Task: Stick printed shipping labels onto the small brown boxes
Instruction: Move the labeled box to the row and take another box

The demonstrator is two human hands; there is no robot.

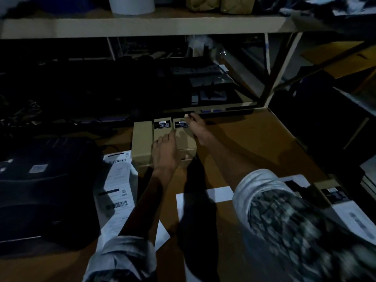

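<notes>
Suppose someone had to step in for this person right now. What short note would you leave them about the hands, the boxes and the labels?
Left hand: lies flat on top of the small brown boxes, fingers straight, holding nothing.
Right hand: reaches along the right side of the boxes to their far end; its grip is unclear in the dim light.
Boxes: a tight row in the middle of the brown table; two show small dark stickers on their far ends.
Printed shipping labels: a white strip with barcodes, lying left of the boxes beside the black printer.
Done: no white label is visible on any box.
Left: peel and stick the labels.
</notes>
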